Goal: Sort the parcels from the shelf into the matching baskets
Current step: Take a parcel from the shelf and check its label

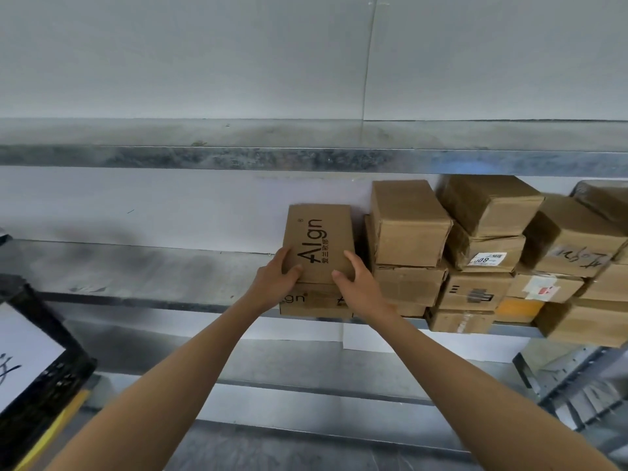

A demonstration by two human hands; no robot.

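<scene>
A brown cardboard parcel printed "Algn" [319, 232] lies on top of another brown "Algn" parcel [314, 305] on the middle metal shelf [136, 273]. My left hand [277, 278] grips its near left corner, thumb on top. My right hand [356, 283] grips its near right corner, thumb on top. Several more brown parcels [482, 256] are stacked to the right on the same shelf. A black basket [44, 379] with a white paper label sits at the lower left, partly cut off.
An upper metal shelf [306, 158] runs across above the parcels. A lower shelf [306, 372] lies beneath. A grey slatted crate [577, 385] is at the lower right. A white wall is behind the shelves.
</scene>
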